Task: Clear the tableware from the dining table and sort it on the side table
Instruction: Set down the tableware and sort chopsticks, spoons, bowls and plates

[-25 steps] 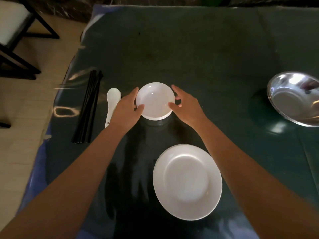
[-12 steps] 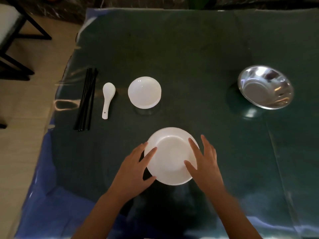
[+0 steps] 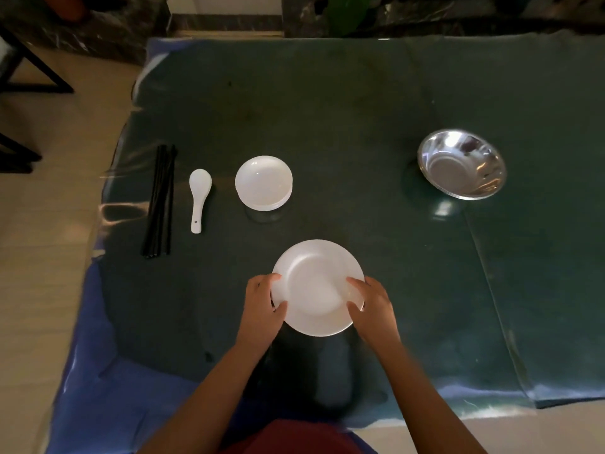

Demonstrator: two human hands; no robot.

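Note:
A white plate [image 3: 314,283] lies near the front of the dark green table [image 3: 327,109]. My left hand [image 3: 262,303] grips its left rim, thumb on top. My right hand [image 3: 373,303] grips its right rim, thumb over the edge. Farther back sits a stack of small white dishes [image 3: 263,182]. To its left lies a white ceramic spoon [image 3: 199,194], and left of that a bundle of black chopsticks [image 3: 160,199]. A steel bowl [image 3: 462,163] stands at the right.
A blue cloth [image 3: 98,371] hangs over the table's front and left edges. Black chair legs [image 3: 29,80] stand on the tiled floor at the far left. Dark marble and a green plant [image 3: 347,11] line the back wall.
Both hands left the small dish stack and came back to the plate. Half a second ago the fingers lay open beside it; now they curl round its rim.

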